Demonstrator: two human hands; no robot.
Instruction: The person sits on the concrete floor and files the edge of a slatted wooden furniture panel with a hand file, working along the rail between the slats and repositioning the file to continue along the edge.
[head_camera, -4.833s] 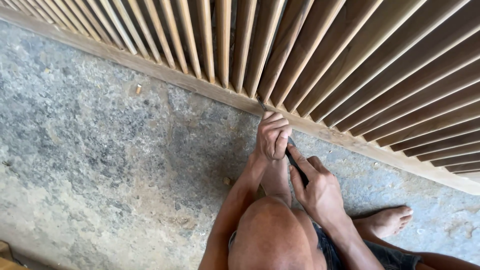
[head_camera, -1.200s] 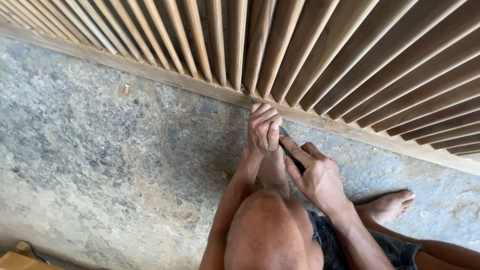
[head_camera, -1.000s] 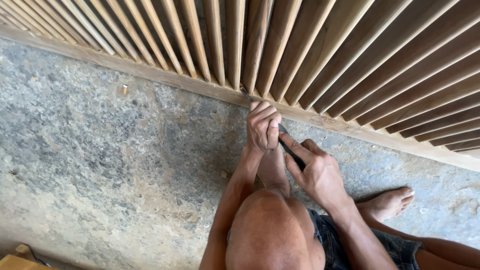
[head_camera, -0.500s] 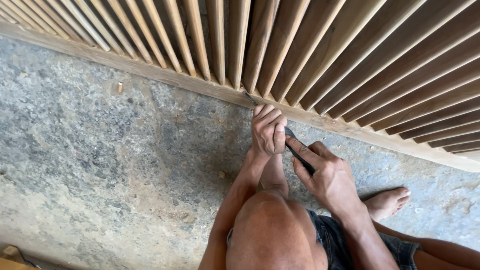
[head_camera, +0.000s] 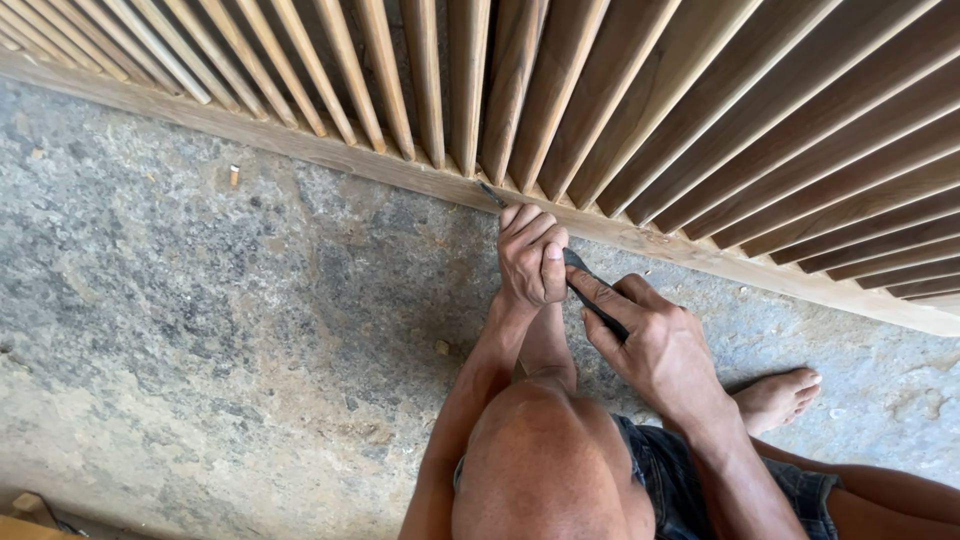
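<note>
Both hands are on 1 tool here, a slim dark chisel (head_camera: 585, 292) with a black handle and a thin metal blade. The left hand (head_camera: 530, 255) is curled tight around the front of it, fingers folded over, thumb pressed against the shaft. The right hand (head_camera: 655, 345) grips the rear of the handle, index finger laid straight along its top, the other fingers wrapped underneath.

The chisel's long axis runs on a diagonal, from the right hand at lower right up to the tip at upper left. That tip (head_camera: 490, 193) touches the bottom rail (head_camera: 330, 155), just at the foot of 1 upright slat.

The rail is a long pale strip of planed timber lying flat on the floor, crossing the whole view on a slant. Rising from it is a row of wooden slats (head_camera: 640, 90), smooth, narrow, rectangular in section, warm brown with visible grain, evenly spaced with dark gaps between.

The floor (head_camera: 200, 330) is rough concrete, mottled grey with rusty orange stains and fine grit. A small pale offcut (head_camera: 234, 176) lies on it near the rail, well left of the hands.

The person crouches low, bare foot (head_camera: 775, 395) flat on the concrete to the right, dark denim shorts (head_camera: 670, 480) showing at the bottom edge.
</note>
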